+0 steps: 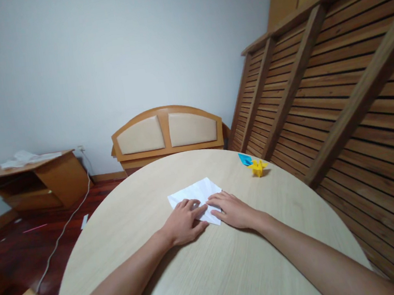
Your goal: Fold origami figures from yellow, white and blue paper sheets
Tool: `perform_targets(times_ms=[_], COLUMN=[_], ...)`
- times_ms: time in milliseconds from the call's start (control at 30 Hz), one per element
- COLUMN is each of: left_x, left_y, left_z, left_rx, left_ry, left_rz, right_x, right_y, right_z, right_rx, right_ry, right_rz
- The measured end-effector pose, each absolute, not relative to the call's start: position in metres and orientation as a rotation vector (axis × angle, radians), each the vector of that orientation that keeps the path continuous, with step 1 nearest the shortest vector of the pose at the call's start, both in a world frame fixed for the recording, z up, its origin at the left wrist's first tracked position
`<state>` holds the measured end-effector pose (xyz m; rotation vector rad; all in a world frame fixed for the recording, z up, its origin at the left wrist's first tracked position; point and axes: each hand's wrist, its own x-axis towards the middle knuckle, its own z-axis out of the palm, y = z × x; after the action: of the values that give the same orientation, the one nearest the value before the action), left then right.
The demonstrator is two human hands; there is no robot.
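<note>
A creased sheet of white paper lies on the round table, one corner pointing toward me. My left hand rests on its left and near part, fingers stretched out and thumb apart. On the right side of the sheet, my right hand lies with its fingers extended flat. Both hands press down on the paper from above, their fingertips close together near its middle. Under the palms and fingers, part of the sheet is hidden.
Toward the table's far right edge stand a yellow folded-paper figure and a blue folded-paper piece, touching or nearly so. Beyond the table is a headboard. A slatted wooden frame leans at right; a low cabinet stands left.
</note>
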<state>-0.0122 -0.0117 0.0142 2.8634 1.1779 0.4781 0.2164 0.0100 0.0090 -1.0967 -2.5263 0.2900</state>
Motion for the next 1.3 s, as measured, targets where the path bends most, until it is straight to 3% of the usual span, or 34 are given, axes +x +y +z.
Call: perform_targets(times_ms=[567,1300], left_x=[-0.016,-0.023], left_y=[-0.004,-0.003], left_z=[0.019,0.024], left_rx=[2.938,2.933], left_ry=[0.952,0.971], left_rz=[0.489,0.443], right_x=[0.227,0.227], right_y=[0.013,0.008], right_z=[0.016,0.024], right_rx=[-0.806,-0.836], right_ry=[-2.582,-2.612], right_rz=[0.308,0.357])
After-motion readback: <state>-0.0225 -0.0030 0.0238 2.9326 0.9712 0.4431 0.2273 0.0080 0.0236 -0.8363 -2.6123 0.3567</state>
